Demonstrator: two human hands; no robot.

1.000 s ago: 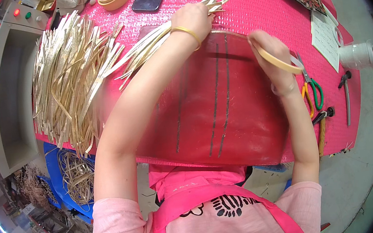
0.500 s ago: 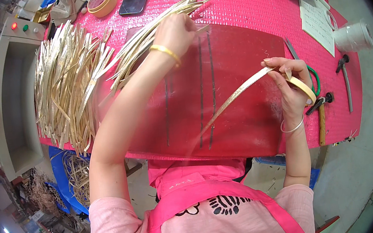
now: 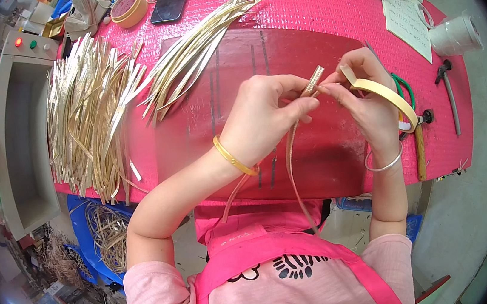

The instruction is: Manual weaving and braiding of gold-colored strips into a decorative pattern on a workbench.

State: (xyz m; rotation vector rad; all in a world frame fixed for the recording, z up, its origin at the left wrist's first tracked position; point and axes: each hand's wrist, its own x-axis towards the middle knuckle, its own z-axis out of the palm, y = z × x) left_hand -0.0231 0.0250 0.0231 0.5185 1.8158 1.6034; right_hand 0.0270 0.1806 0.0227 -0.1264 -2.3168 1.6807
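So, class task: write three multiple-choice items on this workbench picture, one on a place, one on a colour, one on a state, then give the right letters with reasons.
1. Where does the big heap of gold strips lie?
A. at the person's left
B. at the person's right
C. on the floor

2. What colour is the table cover?
A. green
B. pink
C. white

3. How is the left hand?
A. flat on the table
B. pinching a gold strip with the right hand
C. holding the hammer

Answers: 1 A, heap sits left of the arms. 2 B, cover is bright pink. 3 B, both hands' fingers meet on the strip.
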